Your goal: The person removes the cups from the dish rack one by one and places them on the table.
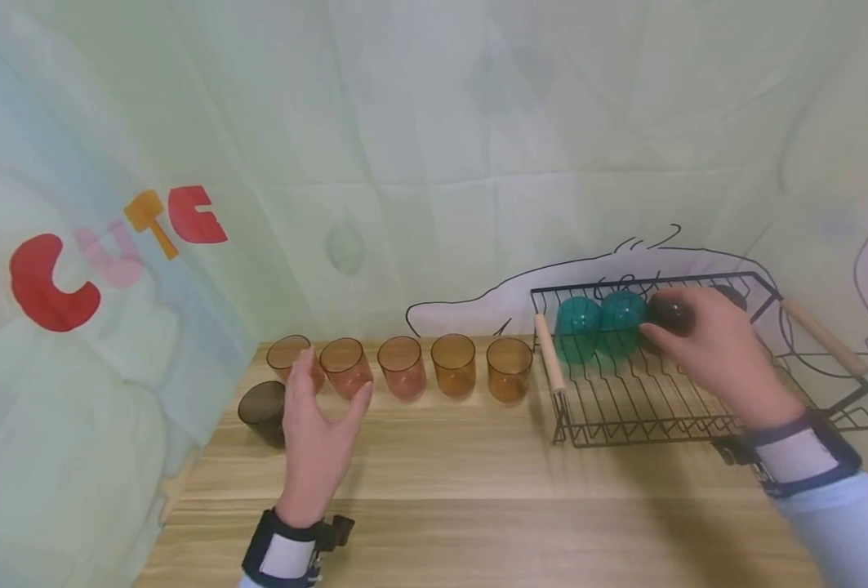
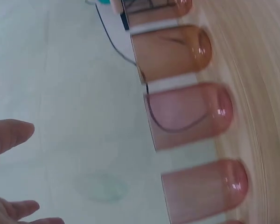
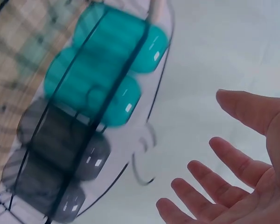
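Before a pale printed backdrop (image 1: 434, 163), spreading the left hand (image 1: 318, 445) near pink tumblers (image 1: 402, 376) on the tabletop (image 1: 441, 490) and holding a loosely splayed right hand (image 1: 720, 355) near inverted smoky tumblers (image 3: 60, 137) in a wire dish rack (image 1: 550, 355).

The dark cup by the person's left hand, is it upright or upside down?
Upright: in the head view, the dark cup has its open rim at the top and its base down on the table.

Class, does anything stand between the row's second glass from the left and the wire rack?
Yes: along the row, one pink glass and two amber glasses stand between the second glass and the wire rack.
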The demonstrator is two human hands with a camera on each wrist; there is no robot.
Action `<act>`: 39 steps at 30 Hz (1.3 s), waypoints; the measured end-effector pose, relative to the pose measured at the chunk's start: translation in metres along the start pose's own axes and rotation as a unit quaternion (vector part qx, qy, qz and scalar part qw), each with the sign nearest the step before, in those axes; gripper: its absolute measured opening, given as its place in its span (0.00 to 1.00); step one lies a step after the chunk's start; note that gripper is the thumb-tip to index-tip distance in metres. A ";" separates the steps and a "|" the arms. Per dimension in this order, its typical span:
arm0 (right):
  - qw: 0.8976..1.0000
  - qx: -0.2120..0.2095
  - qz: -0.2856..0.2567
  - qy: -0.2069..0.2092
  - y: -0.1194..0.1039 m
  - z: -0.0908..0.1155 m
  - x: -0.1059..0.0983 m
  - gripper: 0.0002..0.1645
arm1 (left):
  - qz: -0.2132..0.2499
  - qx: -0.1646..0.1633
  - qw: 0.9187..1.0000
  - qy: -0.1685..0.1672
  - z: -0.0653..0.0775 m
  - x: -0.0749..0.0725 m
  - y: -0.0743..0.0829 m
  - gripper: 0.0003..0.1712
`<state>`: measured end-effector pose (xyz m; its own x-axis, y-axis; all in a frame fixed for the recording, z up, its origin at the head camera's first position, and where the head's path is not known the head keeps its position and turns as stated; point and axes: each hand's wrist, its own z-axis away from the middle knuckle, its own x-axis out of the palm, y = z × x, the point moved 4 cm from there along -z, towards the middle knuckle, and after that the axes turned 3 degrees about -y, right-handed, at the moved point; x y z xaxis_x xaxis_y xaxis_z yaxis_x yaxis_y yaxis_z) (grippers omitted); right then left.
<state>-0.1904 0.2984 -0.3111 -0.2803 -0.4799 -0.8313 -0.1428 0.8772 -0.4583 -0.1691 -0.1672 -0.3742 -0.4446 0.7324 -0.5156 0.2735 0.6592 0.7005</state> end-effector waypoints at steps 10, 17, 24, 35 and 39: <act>0.998 0.034 0.052 -0.013 0.046 -0.019 -0.012 0.34 | -0.006 0.041 0.990 -0.132 0.018 0.052 0.035 0.49; 0.995 0.040 0.073 -0.055 0.068 -0.035 -0.008 0.40 | -0.039 0.058 0.973 -0.218 0.030 0.081 0.043 0.49; 0.986 0.067 0.107 -0.108 0.094 -0.056 -0.002 0.48 | -0.073 0.085 0.954 -0.279 0.043 0.100 0.045 0.52; 0.978 0.072 0.119 -0.158 0.117 -0.059 0.014 0.45 | -0.099 0.085 0.944 -0.304 0.049 0.103 0.044 0.52; 0.980 0.076 0.113 -0.146 0.117 -0.057 0.015 0.44 | -0.106 0.085 0.942 -0.308 0.049 0.104 0.044 0.53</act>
<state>-0.2655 0.3947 -0.3588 -0.0016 -0.2755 -0.9613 0.0398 0.9605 -0.2753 -0.1612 -0.0540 -0.4214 0.0597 0.5070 -0.8599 0.3898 0.7812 0.4877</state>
